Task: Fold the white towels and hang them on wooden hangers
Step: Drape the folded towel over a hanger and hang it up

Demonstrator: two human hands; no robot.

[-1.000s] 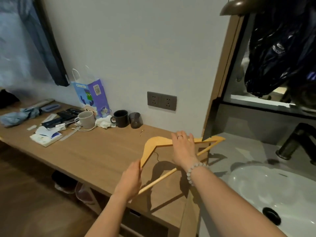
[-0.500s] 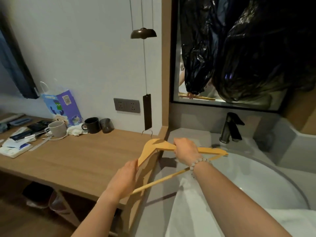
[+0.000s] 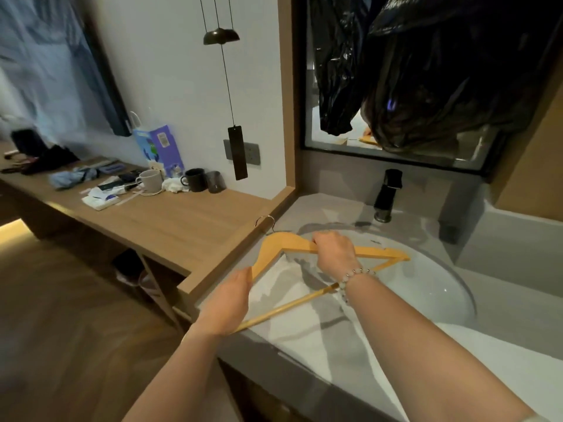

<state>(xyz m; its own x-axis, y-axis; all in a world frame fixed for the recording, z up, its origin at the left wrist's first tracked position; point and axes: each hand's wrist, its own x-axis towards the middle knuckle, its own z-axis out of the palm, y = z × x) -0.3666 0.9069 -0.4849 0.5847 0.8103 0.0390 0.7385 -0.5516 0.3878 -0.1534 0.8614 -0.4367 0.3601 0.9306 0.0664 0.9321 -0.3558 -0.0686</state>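
Gripping wooden hanger (image 3: 289, 242): left hand (image 3: 227, 300), right hand (image 3: 335, 251).

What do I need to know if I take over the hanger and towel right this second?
Left hand: grips the wooden hanger at its lower left corner.
Right hand: grips its top arm.
White towel: lies on the grey counter beside the sink, under the hanger.
Done: hanger in both hands, held over the towel.
Left: fold the towel and drape it over the hanger's bar; nothing hangs on it yet.
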